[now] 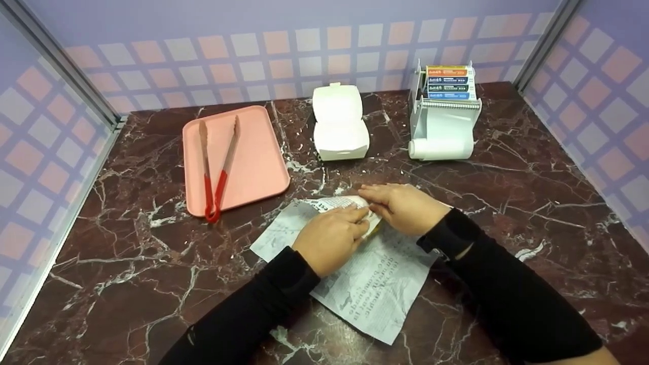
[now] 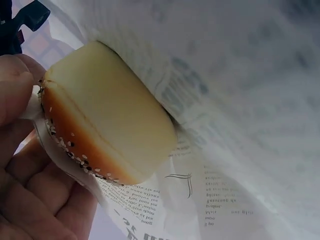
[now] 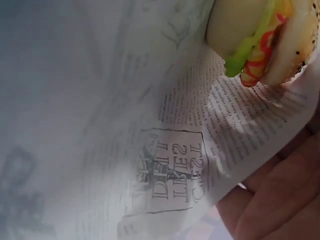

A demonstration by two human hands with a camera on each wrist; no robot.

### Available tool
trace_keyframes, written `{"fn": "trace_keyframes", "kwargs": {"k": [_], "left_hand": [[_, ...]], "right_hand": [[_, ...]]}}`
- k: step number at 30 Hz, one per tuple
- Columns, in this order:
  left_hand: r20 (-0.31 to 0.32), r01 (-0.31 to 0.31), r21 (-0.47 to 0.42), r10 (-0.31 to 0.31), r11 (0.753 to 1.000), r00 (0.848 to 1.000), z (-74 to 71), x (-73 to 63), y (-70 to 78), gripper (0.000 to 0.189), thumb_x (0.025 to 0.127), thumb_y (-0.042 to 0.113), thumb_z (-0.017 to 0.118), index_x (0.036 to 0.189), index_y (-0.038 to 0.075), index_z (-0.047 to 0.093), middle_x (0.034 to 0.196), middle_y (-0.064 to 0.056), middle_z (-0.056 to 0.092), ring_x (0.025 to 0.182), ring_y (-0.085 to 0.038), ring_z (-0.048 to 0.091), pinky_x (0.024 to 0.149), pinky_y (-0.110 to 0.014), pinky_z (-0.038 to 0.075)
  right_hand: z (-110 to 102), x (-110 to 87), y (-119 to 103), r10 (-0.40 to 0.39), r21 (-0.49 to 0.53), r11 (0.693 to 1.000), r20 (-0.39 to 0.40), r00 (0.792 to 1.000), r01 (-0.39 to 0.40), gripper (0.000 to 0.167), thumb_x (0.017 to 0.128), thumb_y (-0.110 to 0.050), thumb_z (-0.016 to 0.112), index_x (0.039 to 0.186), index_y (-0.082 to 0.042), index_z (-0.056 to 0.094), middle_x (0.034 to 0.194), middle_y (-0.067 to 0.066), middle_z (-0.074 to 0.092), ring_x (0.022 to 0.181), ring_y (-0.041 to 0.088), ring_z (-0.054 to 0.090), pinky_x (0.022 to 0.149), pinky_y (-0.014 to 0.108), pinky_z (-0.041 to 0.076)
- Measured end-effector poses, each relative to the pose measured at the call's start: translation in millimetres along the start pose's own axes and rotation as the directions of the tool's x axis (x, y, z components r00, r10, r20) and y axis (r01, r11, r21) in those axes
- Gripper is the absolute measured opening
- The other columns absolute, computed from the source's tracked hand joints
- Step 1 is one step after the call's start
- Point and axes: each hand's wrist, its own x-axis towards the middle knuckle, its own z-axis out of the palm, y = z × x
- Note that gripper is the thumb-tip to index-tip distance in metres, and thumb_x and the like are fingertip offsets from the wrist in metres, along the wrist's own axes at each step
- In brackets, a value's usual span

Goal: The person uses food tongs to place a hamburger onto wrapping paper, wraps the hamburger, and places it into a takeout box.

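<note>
Newsprint-patterned wrapping paper [image 1: 377, 284]: likely light, easily torn. My left hand [image 1: 332, 238] pinches its edge; whether my right hand [image 1: 408, 208] clamps, I cannot tell. Between them, the seeded-bun sandwich [image 3: 262, 47]: probably light, soft; best cupped across both bun halves. Mirrored print [image 3: 172, 170]: "C'EST TRES DELI".

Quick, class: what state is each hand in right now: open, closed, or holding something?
Left hand: closed, pinching newsprint-patterned wrapping paper beside the sesame-topped bun.
Right hand: closed, holding the same wrapping paper near its edge.
</note>
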Motion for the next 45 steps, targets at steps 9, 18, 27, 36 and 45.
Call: {"fn": "trace_keyframes", "kwargs": {"k": [9,18,27,36,45], "left_hand": [[0.001,0.022,0.004,-0.022,1.000,1.000,-0.5,2.8,5.9,0.036,0.107,0.032,0.058,0.139,0.017,0.069,0.157,-0.002,0.055,0.145,-0.027,0.054,0.122,-0.042,0.043],[-0.024,-0.016,0.023,0.016,1.000,1.000,-0.3,2.2,7.2,0.033,0.108,0.029,0.058,0.135,0.017,0.072,0.154,-0.002,0.058,0.142,-0.029,0.058,0.119,-0.042,0.046],[0.023,0.000,0.103,-0.003,0.995,1.000,-5.3,11.1,-2.9,0.029,0.107,0.029,0.058,0.131,0.020,0.074,0.154,0.000,0.058,0.143,-0.029,0.057,0.119,-0.043,0.046],[-0.076,-0.027,0.098,0.034,0.995,0.997,1.1,11.0,4.2,0.026,0.107,0.028,0.059,0.123,0.020,0.077,0.143,0.003,0.068,0.135,-0.024,0.064,0.115,-0.038,0.050],[-0.088,0.007,-0.021,-0.009,1.000,0.996,1.1,8.0,2.6,0.024,0.106,0.028,0.062,0.121,0.019,0.079,0.147,-0.002,0.065,0.132,-0.023,0.066,0.111,-0.038,0.054]], "right_hand": [[-13.6,-7.0,13.0,0.093,-0.064,0.994,0.060,0.994,-0.089,0.061,0.099,-0.005,0.060,0.158,-0.010,0.047,0.162,0.012,0.048,0.152,0.037,0.043,0.130,0.059,0.025],[-8.4,-3.6,22.7,0.248,-0.136,0.957,-0.085,0.965,-0.258,0.044,0.099,-0.008,0.060,0.142,-0.011,0.067,0.127,0.023,0.073,0.113,0.044,0.072,0.097,0.059,0.058],[-6.5,-1.3,24.9,0.263,-0.221,0.929,-0.176,0.949,-0.299,0.032,0.096,-0.008,0.060,0.121,-0.011,0.079,0.107,0.023,0.079,0.095,0.045,0.075,0.078,0.062,0.059],[-5.1,-0.6,28.8,0.300,-0.264,0.894,-0.244,0.922,-0.361,0.015,0.089,-0.003,0.062,0.084,-0.006,0.076,0.084,0.020,0.077,0.077,0.046,0.073,0.066,0.062,0.057],[-5.9,-0.9,30.2,0.340,-0.243,0.886,-0.239,0.910,-0.395,0.015,0.090,-0.003,0.064,0.090,-0.006,0.079,0.090,0.020,0.079,0.084,0.045,0.075,0.071,0.063,0.059]]}}
